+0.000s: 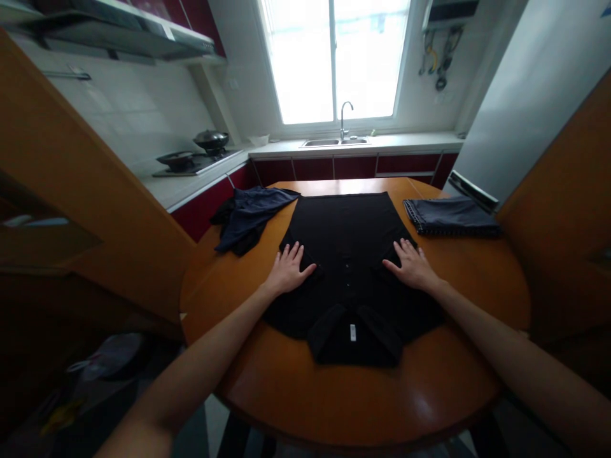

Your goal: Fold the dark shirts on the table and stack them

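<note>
A black polo shirt [346,235] lies spread out, front side up, on the round wooden table [353,407]. Its collar points toward me, with a white label [353,333] showing inside the neck. Both sleeves are folded inward over the body. My left hand [287,268] rests flat on the sleeve at the left, fingers apart. On the opposite sleeve lies my right hand [409,264], palm down with its fingers also spread. Neither hand grips anything.
Crumpled dark clothes [252,216] lie at the table's left. Folded dark jeans [451,216] are at the right. Beyond the table stand a counter with a sink [322,143], a stove with pans [210,140], and a fridge [525,108]. Wooden panels flank both sides.
</note>
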`<state>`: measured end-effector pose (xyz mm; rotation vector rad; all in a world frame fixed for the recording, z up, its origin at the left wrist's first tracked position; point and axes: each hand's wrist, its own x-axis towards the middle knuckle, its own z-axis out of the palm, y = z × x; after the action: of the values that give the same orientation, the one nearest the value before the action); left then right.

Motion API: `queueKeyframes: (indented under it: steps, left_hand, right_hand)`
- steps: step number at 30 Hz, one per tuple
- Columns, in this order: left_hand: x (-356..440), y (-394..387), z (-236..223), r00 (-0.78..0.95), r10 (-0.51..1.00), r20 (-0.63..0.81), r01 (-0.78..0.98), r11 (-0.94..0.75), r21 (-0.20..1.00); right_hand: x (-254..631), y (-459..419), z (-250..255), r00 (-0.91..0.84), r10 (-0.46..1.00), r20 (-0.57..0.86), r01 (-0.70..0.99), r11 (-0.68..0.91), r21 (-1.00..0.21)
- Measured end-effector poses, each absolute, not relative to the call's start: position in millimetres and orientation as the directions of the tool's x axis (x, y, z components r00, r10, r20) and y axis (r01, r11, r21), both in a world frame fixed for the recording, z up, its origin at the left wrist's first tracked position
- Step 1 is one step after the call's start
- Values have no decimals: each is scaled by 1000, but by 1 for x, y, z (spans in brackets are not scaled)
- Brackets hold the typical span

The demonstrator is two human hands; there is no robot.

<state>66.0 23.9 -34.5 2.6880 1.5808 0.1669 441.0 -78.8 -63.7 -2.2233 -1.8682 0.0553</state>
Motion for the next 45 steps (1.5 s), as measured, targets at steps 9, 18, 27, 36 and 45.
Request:
queueKeyframes:
  steps: [9,18,27,36,45]
  left_hand:
    - [71,9,-37,554,826,104,827,-561,43]
    - [71,7,-39,544,831,115,831,-552,65]
    - [72,-2,-29,795,603,63,597,-797,95]
    - [71,-9,-22,828,560,-11,558,-824,101]
    - [71,-11,-22,849,529,8,524,-843,117]
  right_hand:
    - [420,-91,-56,47,963,266,993,-17,-114]
    - [420,-87,-65,37,990,133,989,-17,-150]
    - [417,-90,-60,48,993,111,989,-32,-144]
    - [419,-89,-62,36,991,132,988,-15,-154]
    - [419,-88,-64,31,990,137,986,-8,-166]
